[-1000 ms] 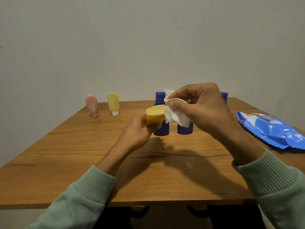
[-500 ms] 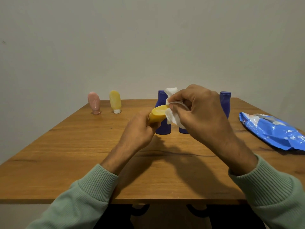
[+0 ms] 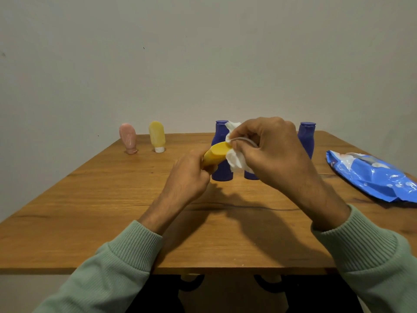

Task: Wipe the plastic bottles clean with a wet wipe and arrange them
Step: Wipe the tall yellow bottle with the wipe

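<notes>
My left hand (image 3: 188, 177) grips a yellow plastic bottle (image 3: 215, 155) above the table, its flat end tilted up toward me. My right hand (image 3: 274, 152) pinches a white wet wipe (image 3: 235, 159) against that end of the bottle. Behind my hands stand three blue bottles: one (image 3: 220, 170) at centre, one (image 3: 250, 175) mostly hidden by my right hand, one (image 3: 306, 138) further right. A pink tube bottle (image 3: 128, 137) and a pale yellow tube bottle (image 3: 157, 136) stand cap-down at the back left.
A blue pack of wet wipes (image 3: 372, 177) lies on the right side of the wooden table (image 3: 112, 211). A plain wall rises right behind the table's far edge.
My left hand has tilted the yellow bottle so its end faces the right. My right hand has shifted the wipe slightly along that end. The camera view has drifted a little.
</notes>
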The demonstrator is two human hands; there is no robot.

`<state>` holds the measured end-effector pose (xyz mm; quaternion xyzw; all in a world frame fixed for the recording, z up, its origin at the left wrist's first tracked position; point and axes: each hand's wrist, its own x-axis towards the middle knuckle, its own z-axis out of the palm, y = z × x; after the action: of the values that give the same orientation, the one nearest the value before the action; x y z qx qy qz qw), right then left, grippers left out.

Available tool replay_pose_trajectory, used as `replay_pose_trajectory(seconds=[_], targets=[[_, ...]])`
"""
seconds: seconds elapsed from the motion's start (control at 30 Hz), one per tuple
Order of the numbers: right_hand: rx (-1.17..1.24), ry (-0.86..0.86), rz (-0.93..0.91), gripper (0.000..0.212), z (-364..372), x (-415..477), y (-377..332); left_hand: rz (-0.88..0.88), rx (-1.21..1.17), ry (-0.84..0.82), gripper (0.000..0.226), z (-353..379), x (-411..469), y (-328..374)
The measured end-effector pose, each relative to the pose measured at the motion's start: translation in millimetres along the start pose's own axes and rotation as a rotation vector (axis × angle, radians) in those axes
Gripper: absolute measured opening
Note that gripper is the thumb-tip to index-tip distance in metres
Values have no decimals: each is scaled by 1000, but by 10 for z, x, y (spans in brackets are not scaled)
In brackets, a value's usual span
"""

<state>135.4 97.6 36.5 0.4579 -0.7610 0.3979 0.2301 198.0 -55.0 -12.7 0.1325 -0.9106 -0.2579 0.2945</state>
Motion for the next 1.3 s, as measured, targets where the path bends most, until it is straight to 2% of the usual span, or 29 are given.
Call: replay_pose_trajectory(seconds=[0.17, 0.33, 0.63, 0.87, 1.0, 1.17, 1.3], targets=[[125, -33, -56, 14, 33, -56, -127, 98, 51, 28, 26, -21, -44, 42], [150, -86, -88, 16, 46, -70, -177, 151, 131, 92, 11, -27, -61, 11], [10, -272, 53, 25, -105, 22, -59, 158, 124, 73, 39, -29, -66, 44], [17, -153, 148, 25, -161, 73, 42, 40, 18, 19, 23, -30, -9, 51], [15, -59, 47, 22, -54, -4, -63, 44, 17, 22, 20, -10, 1, 15], [61, -73, -100, 19, 42, -56, -150, 82, 14, 28, 21, -20, -12, 6], [32, -44, -37, 21, 1, -13, -73, 39, 14, -10, 24, -30, -10, 29]])
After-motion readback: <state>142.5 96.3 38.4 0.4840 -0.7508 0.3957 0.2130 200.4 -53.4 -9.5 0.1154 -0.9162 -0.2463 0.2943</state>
